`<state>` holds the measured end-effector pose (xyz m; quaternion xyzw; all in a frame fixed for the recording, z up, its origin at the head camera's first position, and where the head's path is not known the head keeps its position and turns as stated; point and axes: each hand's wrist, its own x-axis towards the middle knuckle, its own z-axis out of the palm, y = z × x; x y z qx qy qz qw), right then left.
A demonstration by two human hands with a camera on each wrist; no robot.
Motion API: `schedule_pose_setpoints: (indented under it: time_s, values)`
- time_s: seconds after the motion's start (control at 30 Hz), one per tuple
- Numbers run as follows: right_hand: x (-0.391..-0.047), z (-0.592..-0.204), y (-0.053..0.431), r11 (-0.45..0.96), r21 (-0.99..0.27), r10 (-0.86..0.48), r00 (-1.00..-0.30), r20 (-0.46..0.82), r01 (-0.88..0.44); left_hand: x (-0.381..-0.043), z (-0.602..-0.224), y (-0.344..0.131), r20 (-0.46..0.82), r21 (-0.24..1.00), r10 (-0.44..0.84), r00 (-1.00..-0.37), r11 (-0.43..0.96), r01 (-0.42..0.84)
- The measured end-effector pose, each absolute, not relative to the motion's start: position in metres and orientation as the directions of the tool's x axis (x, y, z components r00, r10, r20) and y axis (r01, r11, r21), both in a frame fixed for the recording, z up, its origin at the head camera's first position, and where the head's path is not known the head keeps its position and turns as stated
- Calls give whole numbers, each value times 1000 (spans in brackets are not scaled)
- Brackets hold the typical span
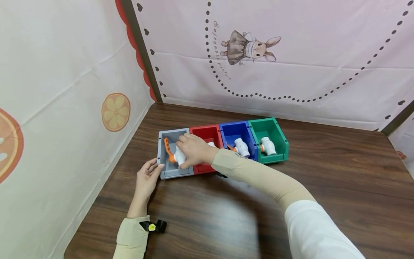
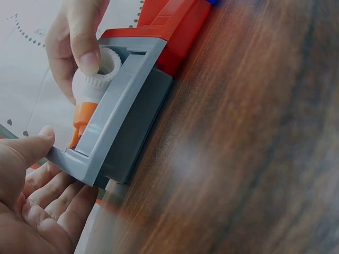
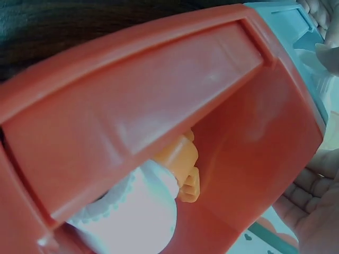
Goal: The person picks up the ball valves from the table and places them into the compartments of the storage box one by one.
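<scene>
My right hand (image 1: 194,149) grips a white plastic ball valve (image 1: 179,157) with an orange lever handle (image 1: 166,145), inside the grey bin (image 1: 168,174) at the row's left end. In the left wrist view, the right thumb presses by the valve's open ribbed end (image 2: 103,79). At that bin's near left corner is my left hand (image 1: 149,176), its thumb over the rim and its fingers along the outside wall. Beside the grey bin, the red bin (image 3: 159,84) holds another white valve (image 3: 143,211) with an orange part, half hidden by my right arm in the head view.
Right of the red bin, a blue bin (image 1: 235,129) and a green bin (image 1: 263,126) each hold a white valve. All the bins stand side by side on a brown wood-grain table (image 1: 200,205). Printed cloth walls (image 1: 291,79) rise behind and at left.
</scene>
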<state>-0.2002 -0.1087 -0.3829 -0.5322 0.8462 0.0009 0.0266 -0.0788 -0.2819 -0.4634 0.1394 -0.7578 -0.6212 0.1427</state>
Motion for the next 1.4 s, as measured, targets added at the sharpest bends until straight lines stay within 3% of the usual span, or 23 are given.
schedule_pose_setpoints:
  time_s: [0.6, 1.4]
  values:
    - [-206, -392, -118, 417, 9, -907, -417, -58, -909, -77, -465, -283, 8, 978, -391, -921, 193, -74]
    - [-211, -400, -125, 408, 120, -903, -420, -93, -905, -79, -464, -283, 42, 980, -386, -922, 197, -38]
